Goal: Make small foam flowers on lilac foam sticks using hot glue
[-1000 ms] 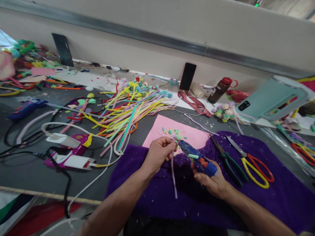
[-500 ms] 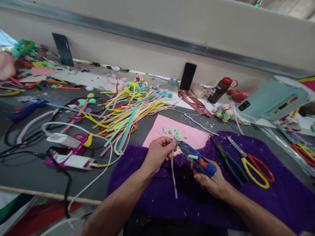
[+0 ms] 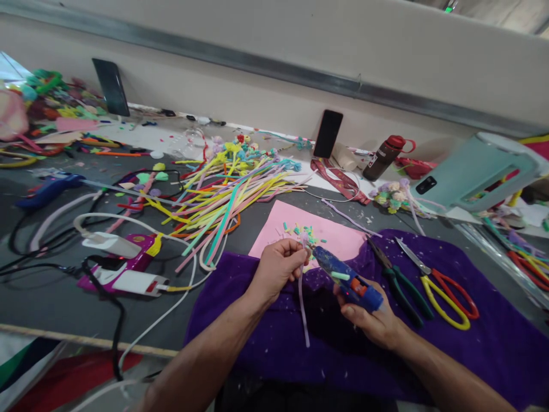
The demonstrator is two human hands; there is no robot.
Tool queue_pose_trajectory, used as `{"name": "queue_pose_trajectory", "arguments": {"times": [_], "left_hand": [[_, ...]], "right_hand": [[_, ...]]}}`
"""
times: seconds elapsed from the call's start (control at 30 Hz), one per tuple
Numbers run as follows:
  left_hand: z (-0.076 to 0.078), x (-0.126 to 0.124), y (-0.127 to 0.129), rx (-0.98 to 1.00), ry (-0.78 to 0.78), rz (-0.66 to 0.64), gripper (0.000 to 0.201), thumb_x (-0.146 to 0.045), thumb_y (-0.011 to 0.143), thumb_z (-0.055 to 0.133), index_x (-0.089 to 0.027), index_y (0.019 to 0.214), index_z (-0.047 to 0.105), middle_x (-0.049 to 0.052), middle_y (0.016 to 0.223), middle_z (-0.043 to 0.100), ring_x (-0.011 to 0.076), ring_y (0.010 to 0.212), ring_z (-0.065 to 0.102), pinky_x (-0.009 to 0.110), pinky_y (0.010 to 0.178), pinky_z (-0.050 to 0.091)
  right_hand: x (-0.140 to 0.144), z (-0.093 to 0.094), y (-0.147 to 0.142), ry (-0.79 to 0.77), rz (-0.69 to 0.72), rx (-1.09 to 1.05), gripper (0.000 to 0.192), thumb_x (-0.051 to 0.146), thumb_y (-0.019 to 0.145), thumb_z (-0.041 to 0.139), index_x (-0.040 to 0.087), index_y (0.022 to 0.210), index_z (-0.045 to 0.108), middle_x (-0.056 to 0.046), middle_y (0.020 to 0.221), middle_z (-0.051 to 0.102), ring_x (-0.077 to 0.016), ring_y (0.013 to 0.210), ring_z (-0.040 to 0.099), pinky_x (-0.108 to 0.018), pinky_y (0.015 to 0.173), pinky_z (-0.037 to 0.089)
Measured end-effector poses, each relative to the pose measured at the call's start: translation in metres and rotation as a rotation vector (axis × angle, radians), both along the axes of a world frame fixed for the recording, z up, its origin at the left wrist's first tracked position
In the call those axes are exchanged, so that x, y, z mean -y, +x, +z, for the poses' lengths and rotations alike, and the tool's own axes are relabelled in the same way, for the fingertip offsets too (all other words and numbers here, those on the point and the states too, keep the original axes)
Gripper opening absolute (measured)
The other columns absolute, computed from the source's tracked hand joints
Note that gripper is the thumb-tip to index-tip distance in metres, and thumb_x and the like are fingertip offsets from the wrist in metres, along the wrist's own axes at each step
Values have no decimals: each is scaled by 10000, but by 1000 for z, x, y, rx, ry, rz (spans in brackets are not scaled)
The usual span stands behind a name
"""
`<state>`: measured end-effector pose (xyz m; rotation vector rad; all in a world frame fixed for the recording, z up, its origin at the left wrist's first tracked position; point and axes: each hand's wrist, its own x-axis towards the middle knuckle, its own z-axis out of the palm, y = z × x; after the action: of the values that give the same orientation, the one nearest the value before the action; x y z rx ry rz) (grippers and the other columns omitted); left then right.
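Observation:
My left hand is closed in a pinch on a thin lilac pipe cleaner, whose tail hangs down over the purple cloth. A small lilac tuft shows above my fingertips. My right hand is wrapped round a blue hot glue gun with an orange part and a pale green piece on its side. The gun's nozzle points left, close to my left fingertips. Behind them, a pink sheet carries small green, yellow and lilac clippings.
Pliers and red-and-yellow scissors lie on the cloth at right. A pile of pipe cleaners spreads behind left. A power strip with cables sits at left. Phones, a brown bottle and a mint-green case stand along the back.
The glue gun in my right hand has drawn back slightly to the right, away from my left fingertips. My left hand stays almost in place.

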<state>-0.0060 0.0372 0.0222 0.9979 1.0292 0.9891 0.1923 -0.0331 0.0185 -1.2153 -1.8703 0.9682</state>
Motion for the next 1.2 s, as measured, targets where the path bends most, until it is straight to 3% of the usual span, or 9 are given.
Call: {"name": "queue_pose_trajectory", "arguments": {"times": [0.27,0.4,0.47,0.6,0.93,1.07,1.2], "left_hand": [[3,0,-1,3,-22,16,145,-250,686,632,-142,641,545,-24,540,582,31,380,442,130,343,289],[7,-2,-6,46,-38,25,203,-302,673,667,-142,655,542,-26,567,599,25,378,437,132,342,288],[8,-3,-9,89,-64,11,214,-306,675,672,-142,649,536,-26,565,601,20,369,433,131,338,280],[8,-4,-11,200,-134,-96,212,-294,702,652,-140,629,526,-22,564,598,14,351,424,130,326,266],[13,-2,-8,205,-188,-118,201,-258,683,660,-134,600,525,-17,542,600,7,338,415,129,336,260],[13,-1,-8,205,-193,-144,210,-272,684,659,-133,591,532,-20,527,587,10,338,414,134,334,252],[11,0,-7,221,-201,-209,229,-293,684,656,-129,580,535,-16,517,573,14,334,404,139,323,243]], "right_hand": [[-4,15,4,79,85,105,288,445,799,499,172,884,529,-26,714,558,-127,559,510,-235,521,425],[-10,21,17,270,-65,420,269,408,786,519,172,913,492,-26,722,527,-153,592,520,-273,557,431],[-13,19,23,333,-163,626,297,378,782,529,163,982,478,-58,824,543,-194,699,559,-306,609,450],[-16,5,31,298,-272,861,393,388,807,504,168,1127,445,-104,1039,530,-245,902,570,-340,674,485],[-27,-15,38,283,-248,794,357,374,830,491,170,1122,463,-97,1005,545,-221,885,571,-343,716,492],[-26,-12,37,290,-226,827,363,365,839,487,166,1143,476,-100,1009,557,-213,872,579,-330,700,495],[-25,2,34,399,-270,867,377,405,812,528,183,1116,534,-129,1079,553,-264,950,558,-380,725,486]]}}
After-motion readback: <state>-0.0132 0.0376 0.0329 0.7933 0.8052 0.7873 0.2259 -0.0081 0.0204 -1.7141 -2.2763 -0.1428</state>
